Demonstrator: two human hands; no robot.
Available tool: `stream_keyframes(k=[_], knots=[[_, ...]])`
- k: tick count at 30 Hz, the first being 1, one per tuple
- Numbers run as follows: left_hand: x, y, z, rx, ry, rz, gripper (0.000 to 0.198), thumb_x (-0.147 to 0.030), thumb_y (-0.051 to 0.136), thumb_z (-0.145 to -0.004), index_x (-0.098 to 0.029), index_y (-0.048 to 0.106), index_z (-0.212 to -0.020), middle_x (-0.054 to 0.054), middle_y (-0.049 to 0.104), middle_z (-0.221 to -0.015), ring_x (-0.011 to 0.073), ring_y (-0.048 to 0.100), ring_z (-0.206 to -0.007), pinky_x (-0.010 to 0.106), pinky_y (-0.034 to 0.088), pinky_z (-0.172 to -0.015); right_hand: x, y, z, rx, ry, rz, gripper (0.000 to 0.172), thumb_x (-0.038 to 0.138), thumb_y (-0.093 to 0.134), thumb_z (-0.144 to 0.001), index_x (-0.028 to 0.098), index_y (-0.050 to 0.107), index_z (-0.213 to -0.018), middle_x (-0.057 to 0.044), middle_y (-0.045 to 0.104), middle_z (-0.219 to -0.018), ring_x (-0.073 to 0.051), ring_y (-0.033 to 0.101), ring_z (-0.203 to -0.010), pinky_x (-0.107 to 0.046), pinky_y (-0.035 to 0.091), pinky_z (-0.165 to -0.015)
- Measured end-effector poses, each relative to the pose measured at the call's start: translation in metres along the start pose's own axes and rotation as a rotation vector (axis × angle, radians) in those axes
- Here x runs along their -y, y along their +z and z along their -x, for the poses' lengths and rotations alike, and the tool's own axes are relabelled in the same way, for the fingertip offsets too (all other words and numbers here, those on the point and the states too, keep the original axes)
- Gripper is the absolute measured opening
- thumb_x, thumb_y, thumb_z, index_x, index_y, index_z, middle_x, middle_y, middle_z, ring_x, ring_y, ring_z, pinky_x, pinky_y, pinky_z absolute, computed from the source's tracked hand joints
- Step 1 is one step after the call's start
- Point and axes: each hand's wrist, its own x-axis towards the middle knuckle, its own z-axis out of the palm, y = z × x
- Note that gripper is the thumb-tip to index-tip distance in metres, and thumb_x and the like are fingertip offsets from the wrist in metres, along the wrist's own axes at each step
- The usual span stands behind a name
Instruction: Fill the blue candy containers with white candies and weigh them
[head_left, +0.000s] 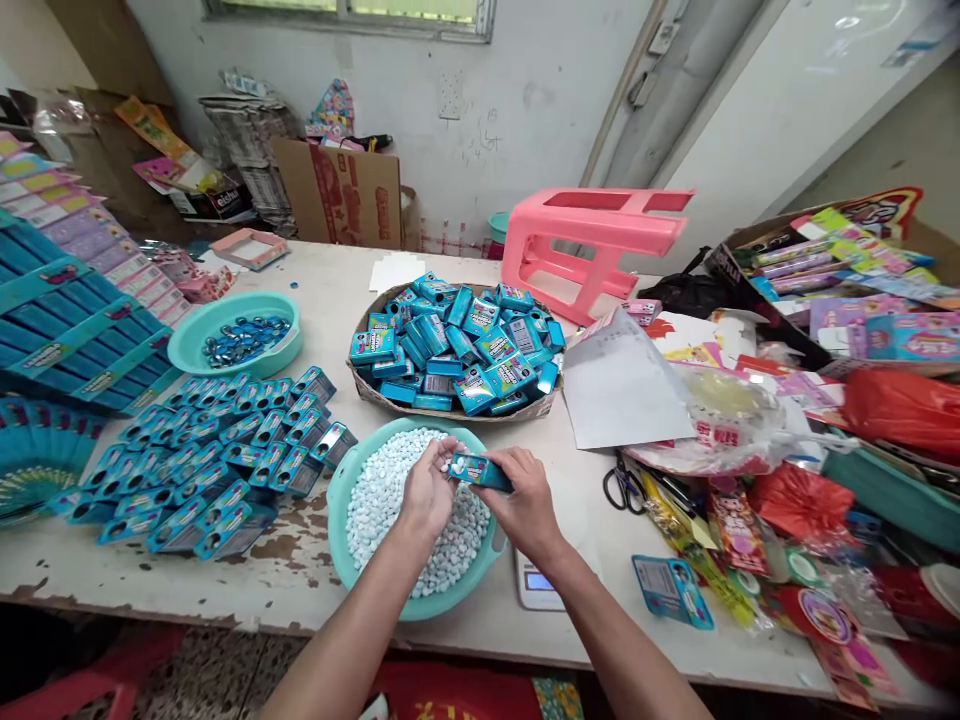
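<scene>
Both hands work over a round teal plastic basin [339, 500] heaped with small white pellets [375, 490] at the near edge of the worn white table [315, 270]; the right hand [527, 503] is closed around a small blue printed cardboard box [480, 470], held level just above the pellets; the left hand [426, 490] is cupped, fingers curled at the box's left end, with a few pellets at its fingertips; beyond lies a shallow brown tray [367, 390] piled with matching blue boxes; to the left, rows of open blue boxes [217, 460] lie on the table.

Pink stool [592, 240] (on its side), scissors [625, 487]
</scene>
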Motion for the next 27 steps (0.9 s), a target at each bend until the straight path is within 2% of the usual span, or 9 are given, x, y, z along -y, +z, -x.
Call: stream_keyframes(k=[3,6,9,12,14,16,19,22,27], knots=[[0.003,0.005,-0.003,-0.06,-0.038,-0.012,0.021,-0.009,0.045,-0.087,-0.006,0.063,-0.077,0.008,0.063,-0.071,0.0128,0.061,-0.066,0.022,0.049,-0.061,-0.006,0.003,0.001,0.025,0.035,0.032,0.03,0.021,0.072,-0.072,0.023,0.063,-0.1,-0.003,0.063,-0.09,-0.023,0.055,-0.089,-0.034,0.038,-0.077],[0.004,0.006,-0.004,-0.052,-0.033,0.006,0.015,-0.004,0.048,-0.084,-0.006,0.063,-0.079,0.008,0.063,-0.072,0.012,0.062,-0.066,0.021,0.05,-0.063,-0.011,0.002,0.001,0.016,0.087,0.015,0.031,0.024,0.074,-0.071,0.023,0.064,-0.1,-0.004,0.063,-0.091,-0.024,0.056,-0.09,-0.036,0.038,-0.078],[0.001,0.003,-0.004,-0.042,-0.069,-0.011,0.013,-0.004,0.051,-0.083,-0.006,0.063,-0.085,0.008,0.063,-0.075,0.0133,0.063,-0.07,0.024,0.053,-0.067,-0.017,-0.004,0.004,-0.014,0.188,-0.159,0.028,0.027,0.074,-0.071,0.023,0.065,-0.098,-0.003,0.064,-0.093,-0.024,0.057,-0.092,-0.036,0.042,-0.081],[-0.004,-0.005,-0.004,-0.003,-0.113,-0.081,0.014,-0.006,0.051,-0.082,-0.009,0.063,-0.089,0.007,0.063,-0.075,0.0133,0.063,-0.07,0.027,0.052,-0.07,-0.03,-0.014,0.015,-0.064,0.364,-0.436,0.031,0.028,0.075,-0.069,0.022,0.064,-0.097,-0.003,0.065,-0.096,-0.022,0.059,-0.09,-0.035,0.046,-0.082],[-0.008,-0.014,-0.006,0.053,-0.029,-0.272,0.013,-0.014,0.055,-0.082,-0.011,0.064,-0.09,0.007,0.063,-0.078,0.0137,0.062,-0.07,0.029,0.051,-0.073,-0.044,-0.022,0.028,-0.104,0.467,-0.581,0.035,0.03,0.076,-0.068,0.021,0.062,-0.099,-0.003,0.066,-0.097,-0.022,0.061,-0.09,-0.035,0.047,-0.082],[-0.013,-0.023,-0.01,0.116,0.15,-0.663,0.015,-0.025,0.06,-0.08,-0.014,0.066,-0.088,0.008,0.065,-0.085,0.0182,0.062,-0.081,0.033,0.049,-0.081,-0.061,-0.029,0.043,-0.174,0.531,-0.649,0.038,0.034,0.075,-0.068,0.021,0.06,-0.101,-0.004,0.065,-0.099,-0.022,0.061,-0.09,-0.036,0.049,-0.083],[-0.017,-0.029,-0.017,0.208,0.453,-1.295,0.021,-0.034,0.062,-0.077,-0.017,0.068,-0.086,0.009,0.065,-0.101,0.0266,0.057,-0.104,0.041,0.04,-0.097,-0.093,-0.035,0.064,-0.283,0.579,-0.605,0.038,0.036,0.074,-0.07,0.02,0.058,-0.101,-0.005,0.065,-0.099,-0.022,0.062,-0.092,-0.038,0.048,-0.086],[-0.014,-0.007,-0.032,0.273,0.687,-1.582,0.028,-0.035,0.053,-0.082,-0.02,0.065,-0.102,0.008,0.062,-0.113,0.0262,0.054,-0.11,0.042,0.038,-0.099,-0.125,-0.032,0.079,-0.326,0.617,-0.55,0.039,0.037,0.074,-0.068,0.019,0.059,-0.099,-0.005,0.065,-0.099,-0.024,0.062,-0.095,-0.041,0.047,-0.09],[0.013,0.08,-0.09,0.292,1.068,-1.792,0.049,-0.033,0.052,-0.084,-0.017,0.047,-0.13,0.013,0.051,-0.13,0.0267,0.043,-0.123,0.04,0.035,-0.103,-0.158,-0.017,0.098,-0.352,0.658,-0.511,0.04,0.041,0.073,-0.069,0.018,0.06,-0.099,-0.007,0.066,-0.099,-0.025,0.062,-0.095,-0.044,0.049,-0.091]])
